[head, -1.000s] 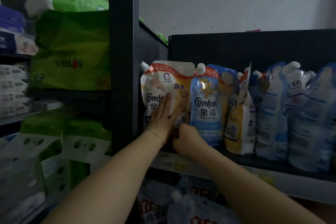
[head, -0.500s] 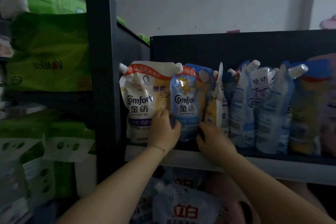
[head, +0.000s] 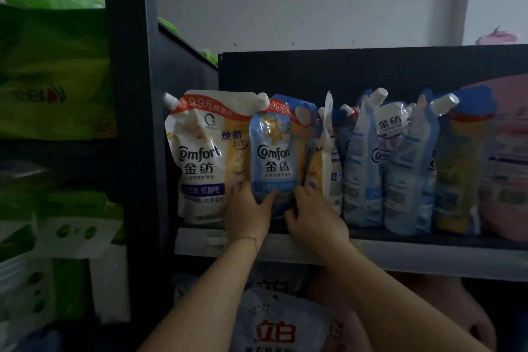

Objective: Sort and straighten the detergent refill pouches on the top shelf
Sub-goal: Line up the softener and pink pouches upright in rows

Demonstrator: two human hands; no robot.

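A row of Comfort refill pouches stands on the top shelf (head: pixel 400 254). At the far left a white and yellow pouch (head: pixel 200 157) faces front. Beside it stands a blue pouch (head: pixel 274 157), overlapping the white one's right edge. My left hand (head: pixel 247 211) grips the blue pouch's lower left edge, thumb across its front. My right hand (head: pixel 313 214) holds its lower right edge, fingers curled behind. Right of it a yellow pouch (head: pixel 328 163) stands edge-on, then several blue pouches (head: pixel 363 168) turned sideways with spouts up.
A black upright post (head: pixel 134 123) bounds the shelf on the left, with green tissue packs (head: pixel 51 71) beyond it. A pink pack (head: pixel 505 157) stands at the row's right end. White bags with red lettering (head: pixel 274 331) lie on the shelf below.
My left hand left the white pouch and took the blue pouch's left edge. My right hand rose from the shelf edge onto the blue pouch's right side. The view shifted right.
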